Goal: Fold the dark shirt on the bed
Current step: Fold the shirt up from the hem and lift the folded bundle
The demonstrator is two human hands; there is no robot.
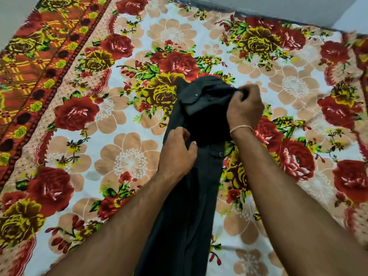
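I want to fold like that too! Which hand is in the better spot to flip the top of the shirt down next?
Probably the right hand. Its fingers already pinch the bunched far end of the dark button-up cloth shirt, while the left hand grips it nearer the middle, suited to steadying it.

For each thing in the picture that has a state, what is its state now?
dark shirt: bunched lengthwise, not yet folded flat, held above the bed.
left hand: grips the shirt at its middle.
right hand: pinches the shirt's upper edge.
floral bedsheet: spread over the bed, slightly wrinkled.
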